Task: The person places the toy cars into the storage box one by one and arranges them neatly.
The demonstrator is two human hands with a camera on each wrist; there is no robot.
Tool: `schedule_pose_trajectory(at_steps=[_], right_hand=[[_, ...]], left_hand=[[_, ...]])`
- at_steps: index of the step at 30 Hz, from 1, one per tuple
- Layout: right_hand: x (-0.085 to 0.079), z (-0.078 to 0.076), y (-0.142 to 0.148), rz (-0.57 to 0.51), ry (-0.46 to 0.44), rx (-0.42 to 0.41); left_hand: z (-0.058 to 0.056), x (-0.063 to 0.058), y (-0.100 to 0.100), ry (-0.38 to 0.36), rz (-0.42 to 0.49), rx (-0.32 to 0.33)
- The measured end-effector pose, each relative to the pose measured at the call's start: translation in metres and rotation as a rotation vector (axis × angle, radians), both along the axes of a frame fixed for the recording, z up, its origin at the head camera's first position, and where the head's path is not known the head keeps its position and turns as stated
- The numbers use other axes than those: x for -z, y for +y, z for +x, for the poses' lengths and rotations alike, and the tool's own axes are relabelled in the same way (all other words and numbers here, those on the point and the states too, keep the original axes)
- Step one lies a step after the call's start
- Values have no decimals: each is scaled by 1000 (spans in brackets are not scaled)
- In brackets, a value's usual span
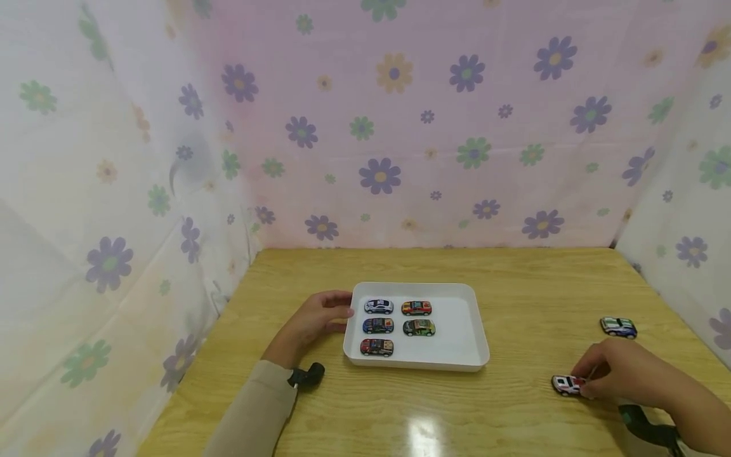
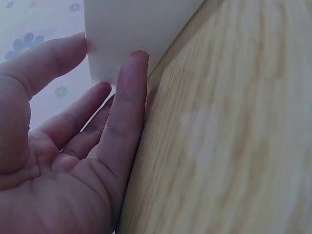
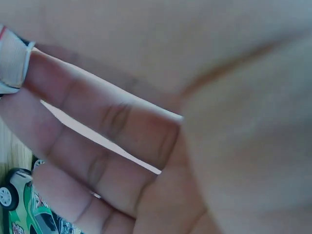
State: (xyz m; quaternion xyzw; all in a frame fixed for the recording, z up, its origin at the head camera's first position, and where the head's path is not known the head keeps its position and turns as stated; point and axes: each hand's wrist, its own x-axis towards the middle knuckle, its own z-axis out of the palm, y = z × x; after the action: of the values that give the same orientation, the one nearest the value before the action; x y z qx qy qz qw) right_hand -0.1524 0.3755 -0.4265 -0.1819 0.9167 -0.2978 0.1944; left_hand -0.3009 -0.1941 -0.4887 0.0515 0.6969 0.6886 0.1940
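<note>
My right hand (image 1: 636,374) pinches the rear of a white and red toy car (image 1: 565,384) low over the table, right of the tray. In the right wrist view, part of the white car (image 3: 13,63) shows at the fingertips. My left hand (image 1: 314,317) touches the left side of a white tray (image 1: 457,333); the left wrist view shows its relaxed fingers against the tray wall (image 2: 126,29). Inside the tray are two columns of toy cars, among them a white one (image 1: 379,306), a red and yellow one (image 1: 416,308) and a green one (image 1: 419,327).
Beyond my right hand stands a green, white and blue toy car (image 1: 619,327) near the right side of the wooden table (image 1: 514,419). Flower-patterned curtains (image 1: 422,139) hang behind and at both sides.
</note>
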Motion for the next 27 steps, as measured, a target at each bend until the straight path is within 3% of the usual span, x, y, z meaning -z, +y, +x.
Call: schedule_pose_trajectory(at_steps=[12, 22, 27], right_hand=[[-7, -2, -6, -10, 157, -75], [-9, 0, -19, -33, 211, -32], [-11, -4, -24, -54, 333, -46]], left_hand=[[2, -3, 0, 0, -30, 2], [1, -1, 0, 6, -34, 21], [2, -1, 0, 17, -42, 10]])
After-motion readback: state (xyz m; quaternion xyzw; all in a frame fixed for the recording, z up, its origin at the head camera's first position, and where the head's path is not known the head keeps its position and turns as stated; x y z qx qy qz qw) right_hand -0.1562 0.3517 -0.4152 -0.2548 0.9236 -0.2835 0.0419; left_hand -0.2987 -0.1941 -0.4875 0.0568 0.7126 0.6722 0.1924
